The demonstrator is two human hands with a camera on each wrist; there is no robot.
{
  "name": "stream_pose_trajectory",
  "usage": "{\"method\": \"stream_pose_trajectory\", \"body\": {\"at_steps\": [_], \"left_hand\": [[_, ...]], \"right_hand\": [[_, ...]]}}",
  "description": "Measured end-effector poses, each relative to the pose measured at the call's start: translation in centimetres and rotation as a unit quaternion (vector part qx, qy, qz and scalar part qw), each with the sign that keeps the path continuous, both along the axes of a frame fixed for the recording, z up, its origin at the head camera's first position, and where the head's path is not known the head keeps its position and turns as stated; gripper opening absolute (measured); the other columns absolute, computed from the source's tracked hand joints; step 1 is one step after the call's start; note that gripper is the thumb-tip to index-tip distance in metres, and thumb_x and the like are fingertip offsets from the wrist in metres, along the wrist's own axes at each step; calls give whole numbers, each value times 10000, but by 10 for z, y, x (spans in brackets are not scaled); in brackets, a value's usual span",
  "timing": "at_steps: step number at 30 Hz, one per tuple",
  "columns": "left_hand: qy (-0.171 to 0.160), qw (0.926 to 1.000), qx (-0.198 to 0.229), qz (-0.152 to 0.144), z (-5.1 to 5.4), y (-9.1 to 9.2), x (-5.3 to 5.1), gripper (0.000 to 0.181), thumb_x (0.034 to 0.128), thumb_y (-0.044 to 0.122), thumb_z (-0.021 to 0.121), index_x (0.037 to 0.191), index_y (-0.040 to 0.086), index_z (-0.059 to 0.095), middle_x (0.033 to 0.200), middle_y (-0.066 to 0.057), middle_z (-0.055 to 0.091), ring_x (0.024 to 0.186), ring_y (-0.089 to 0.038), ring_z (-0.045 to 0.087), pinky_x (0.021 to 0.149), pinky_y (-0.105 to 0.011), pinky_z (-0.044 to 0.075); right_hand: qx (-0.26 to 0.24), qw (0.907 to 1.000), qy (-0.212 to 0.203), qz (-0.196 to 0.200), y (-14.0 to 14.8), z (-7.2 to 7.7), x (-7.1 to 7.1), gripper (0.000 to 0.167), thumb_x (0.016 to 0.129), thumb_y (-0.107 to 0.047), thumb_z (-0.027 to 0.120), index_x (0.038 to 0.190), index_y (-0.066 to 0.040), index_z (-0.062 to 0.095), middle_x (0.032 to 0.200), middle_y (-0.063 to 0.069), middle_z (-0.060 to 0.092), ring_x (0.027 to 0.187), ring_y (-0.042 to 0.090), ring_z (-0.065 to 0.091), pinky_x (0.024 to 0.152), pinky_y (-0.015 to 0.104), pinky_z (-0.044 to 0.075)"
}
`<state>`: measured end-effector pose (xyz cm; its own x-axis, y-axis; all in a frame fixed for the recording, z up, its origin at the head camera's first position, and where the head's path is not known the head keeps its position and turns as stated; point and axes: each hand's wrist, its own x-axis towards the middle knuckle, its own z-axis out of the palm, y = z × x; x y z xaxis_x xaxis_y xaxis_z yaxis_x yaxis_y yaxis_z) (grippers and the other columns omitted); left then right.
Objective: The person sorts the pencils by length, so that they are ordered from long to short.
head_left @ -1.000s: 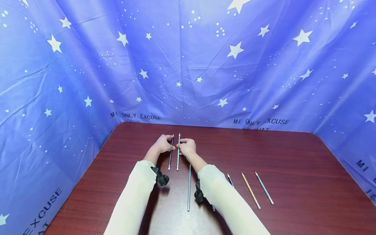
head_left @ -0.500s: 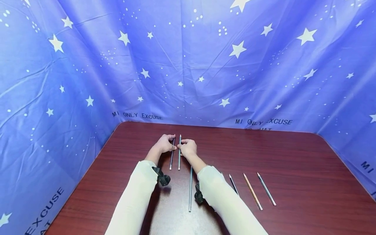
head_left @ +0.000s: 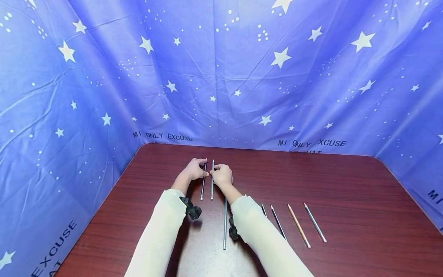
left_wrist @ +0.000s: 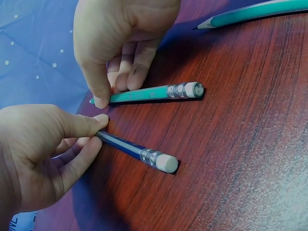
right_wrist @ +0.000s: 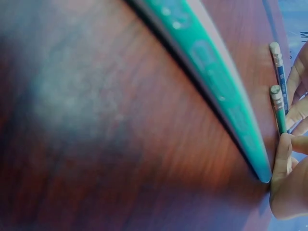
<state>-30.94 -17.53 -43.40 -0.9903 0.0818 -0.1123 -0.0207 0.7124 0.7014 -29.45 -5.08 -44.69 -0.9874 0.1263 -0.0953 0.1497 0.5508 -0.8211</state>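
Observation:
Side by side near the table's back lie a dark blue pencil (head_left: 203, 184) and a green pencil (head_left: 212, 186), tips pointing away, a narrow gap between them. My left hand (head_left: 194, 170) pinches the blue one between thumb and finger. On the green one's right side, my right hand (head_left: 222, 175) holds it by thumb and fingers. In the left wrist view, the blue pencil (left_wrist: 122, 145) and green pencil (left_wrist: 144, 95) rest on the wood, white erasers toward the camera. The right wrist view shows the green pencil (right_wrist: 280, 115) at the right hand's (right_wrist: 291, 185) fingertips.
Another green pencil (head_left: 225, 227) lies beside my right wrist. Farther right are an orange pencil (head_left: 299, 225), a grey-blue pencil (head_left: 315, 222) and dark pencils (head_left: 278, 221), partly under my right sleeve (head_left: 266, 238). A starry blue cloth (head_left: 221, 77) hangs behind the table (head_left: 346, 184).
The green pencil between my hands has shifted slightly nearer to me against the blue one. More of the dark pencils shows beside my right sleeve. Both hands keep their hold.

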Motion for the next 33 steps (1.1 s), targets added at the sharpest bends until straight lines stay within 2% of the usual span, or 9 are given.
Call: {"method": "stream_pose_trajectory", "body": {"at_steps": [3,5,8,12,20,24,26,30,33], "left_hand": [[-36,10000,10,-38,2,2,1,627,772,20,719,1346,-11,470,1285,-250,527,1075,-300,556,751,-250,541],[-61,10000,0,-42,2,3,1,626,779,25,715,1352,-1,467,1296,-242,524,1055,-284,556,727,-232,531],[-75,10000,-28,-58,3,4,2,624,790,37,709,1362,14,462,1310,-234,516,1043,-273,552,723,-227,515],[-95,9999,-35,-80,2,5,1,631,793,44,710,1369,24,455,1316,-233,510,1035,-274,561,738,-246,528],[-34,9999,-79,-75,-1,2,0,640,776,41,718,1362,13,461,1291,-236,529,1005,-267,578,754,-260,536],[-115,9996,253,-44,-2,2,0,638,778,3,701,1365,1,451,1306,-257,505,931,-271,619,724,-275,564],[-90,9997,228,-60,-2,2,0,636,778,10,702,1363,-3,451,1304,-258,509,987,-293,615,803,-318,556],[17,10000,-13,-57,-3,1,-1,640,771,44,718,1356,2,461,1281,-246,537,1008,-283,593,788,-274,524],[9,10000,1,16,-4,-1,-1,649,763,45,724,1356,9,461,1267,-243,545,902,-248,600,670,-219,496]], "right_hand": [[61,10000,61,-31,1,-1,0,255,828,-217,704,1075,-155,706,896,-5,734,715,146,668,785,382,509],[0,10000,58,-19,3,-1,0,261,832,-220,701,1084,-152,701,875,1,735,620,131,659,768,366,508],[-144,9999,75,15,5,-2,-1,263,837,-216,696,1089,-140,696,878,23,733,479,91,603,676,311,512],[-501,9987,43,71,7,-2,-2,246,837,-179,689,1073,-112,696,909,61,726,403,63,542,518,239,513],[-1546,9876,-204,205,13,1,-4,262,815,-74,677,1076,-48,670,736,81,661,471,84,520,408,209,499],[-1537,9877,-155,223,18,5,-6,259,817,-84,681,1075,-54,672,701,58,648,491,91,533,418,215,505],[-1501,9883,-144,234,21,7,-6,263,816,-89,684,1077,-61,673,713,73,659,498,96,542,433,221,514],[-1421,9894,-79,301,25,9,-6,279,816,-100,692,1092,-66,671,730,85,673,497,114,560,446,223,517],[-1428,9890,-50,384,29,13,-5,298,823,-103,690,1115,-54,660,750,99,678,515,143,577,451,221,515]]}}
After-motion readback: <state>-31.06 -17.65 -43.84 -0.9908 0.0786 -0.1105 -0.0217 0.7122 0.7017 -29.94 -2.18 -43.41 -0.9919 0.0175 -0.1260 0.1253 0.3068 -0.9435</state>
